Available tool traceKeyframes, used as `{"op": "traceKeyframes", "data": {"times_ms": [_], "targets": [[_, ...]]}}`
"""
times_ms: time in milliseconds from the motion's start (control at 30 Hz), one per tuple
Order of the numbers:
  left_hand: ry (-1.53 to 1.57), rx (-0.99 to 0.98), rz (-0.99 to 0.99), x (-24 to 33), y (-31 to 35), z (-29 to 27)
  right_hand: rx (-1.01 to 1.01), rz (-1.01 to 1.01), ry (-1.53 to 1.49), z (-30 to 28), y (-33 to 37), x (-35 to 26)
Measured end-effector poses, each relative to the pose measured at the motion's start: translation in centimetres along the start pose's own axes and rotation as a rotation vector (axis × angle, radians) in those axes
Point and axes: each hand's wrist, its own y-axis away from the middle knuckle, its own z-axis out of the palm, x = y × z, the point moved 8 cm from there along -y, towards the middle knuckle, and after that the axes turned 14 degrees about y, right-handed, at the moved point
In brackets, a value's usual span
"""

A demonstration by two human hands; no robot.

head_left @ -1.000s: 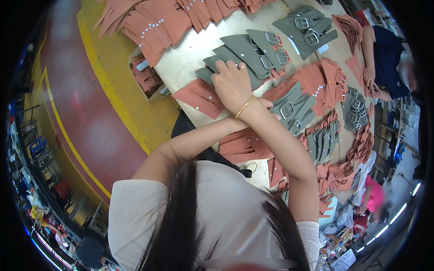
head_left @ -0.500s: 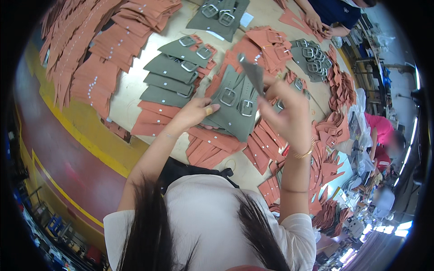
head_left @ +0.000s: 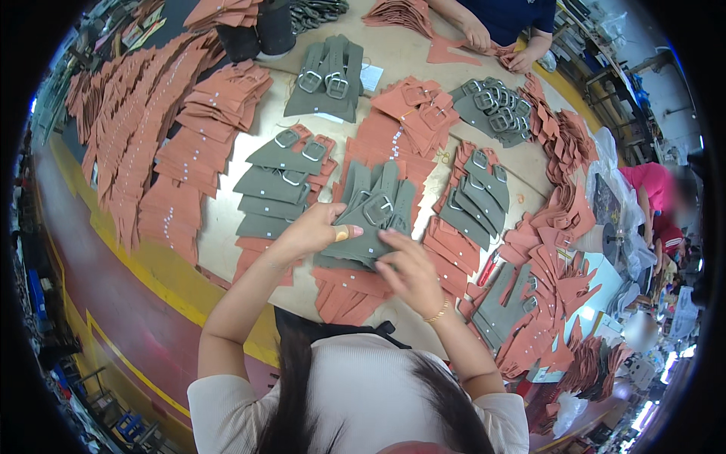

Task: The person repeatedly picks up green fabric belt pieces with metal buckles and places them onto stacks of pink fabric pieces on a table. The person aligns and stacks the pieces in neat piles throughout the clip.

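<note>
A stack of dark green leather-like pieces with straps and a silver buckle lies in front of me on the table. My left hand grips its left edge, thumb on top, the other fingers partly hidden. At the lower right edge of the stack is my right hand, fingers apart and loosely bent, fingertips at the edge, holding nothing that I can see. Left of my left hand is a fanned row of green buckled pieces. Another green fan lies to the right, over orange-brown pieces.
Long rows of orange-brown pieces cover the table's left. Green buckled pieces and a buckle-covered bundle lie farther back. A red-handled tool is at right. Across the table, a co-worker's hands handle orange-brown pieces.
My right hand has come down from its raised position to the stack's edge; the green piece it held up is no longer in it. The view has shifted, showing more of the table's far side.
</note>
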Motion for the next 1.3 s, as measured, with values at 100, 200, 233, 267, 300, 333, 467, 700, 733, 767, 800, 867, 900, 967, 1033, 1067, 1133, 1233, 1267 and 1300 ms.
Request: {"op": "traceKeyframes", "data": {"times_ms": [100, 200, 233, 267, 300, 333, 467, 700, 733, 767, 800, 867, 900, 967, 1033, 1067, 1133, 1233, 1267, 1300], "targets": [[-0.181, -0.046, 0.103, 6.2, 1.4, -1.1, 0.116, 0.192, 0.017, -4.4, 0.3, 2.9], [-0.117, -0.074, 0.358, 12.8, 1.2, -3.3, 0.232, 0.353, 0.035, -7.5, 1.3, 5.2], [-0.097, 0.013, 0.444, 14.1, 0.8, -5.0, 0.235, 0.383, 0.047, -7.9, 1.8, 5.7], [-0.053, 0.015, 0.398, 14.5, -0.5, -7.0, 0.232, 0.419, 0.065, -8.2, 2.4, 6.1], [0.002, 0.084, 0.366, 14.2, -1.7, -9.4, 0.227, 0.462, 0.084, -8.4, 3.0, 6.6], [0.031, 0.140, 0.351, 13.7, -3.8, -11.9, 0.223, 0.478, 0.087, -8.4, 3.6, 6.8], [0.034, 0.358, 0.276, 7.8, -12.6, -21.3, 0.169, 0.546, 0.132, -8.0, 5.9, 7.2], [-0.471, 0.476, 0.169, 1.9, -17.9, -30.0, 0.291, 0.719, 0.429, -13.8, 11.8, 10.9], [-0.444, 0.444, 0.113, 1.4, -18.1, -30.7, 0.336, 0.797, 0.486, -15.7, 13.7, 11.9], [-0.367, 0.352, 0.190, 1.7, -18.7, -30.7, 0.381, 0.835, 0.538, -17.6, 15.4, 12.7], [-0.554, 0.381, 0.195, 2.5, -19.2, -31.5, 0.466, 0.899, 0.520, -19.6, 17.0, 13.9], [-0.719, 0.450, 0.104, 2.5, -19.5, -33.4, 0.587, 1.026, 0.421, -21.7, 20.4, 15.0], [-1.059, 0.685, 0.204, 4.2, -18.7, -34.0, 0.618, 1.116, 0.340, -22.2, 22.3, 15.6], [-0.676, 0.696, 0.423, 5.6, -17.3, -34.1, 0.558, 1.226, 0.312, -22.1, 24.9, 16.4], [-0.571, 0.582, 0.556, 6.7, -15.7, -31.2, 0.376, 1.285, 0.417, -20.9, 26.8, 16.7], [-0.491, 0.555, 0.600, 7.2, -14.3, -29.3, 0.274, 1.296, 0.456, -19.9, 27.6, 16.8], [-0.560, 0.522, 0.462, 6.7, -11.4, -24.7, 0.062, 1.338, 0.516, -17.2, 29.1, 16.9], [-0.497, 0.406, 0.401, 4.7, -6.0, -16.5, 0.026, 1.367, 0.629, -14.7, 30.9, 16.6], [-0.443, 0.336, 0.424, 4.3, -4.6, -13.9, 0.048, 1.366, 0.648, -14.2, 31.5, 16.5], [-0.418, 0.316, 0.382, 3.5, -3.6, -11.9, 0.067, 1.354, 0.665, -13.9, 32.0, 16.5]]}}
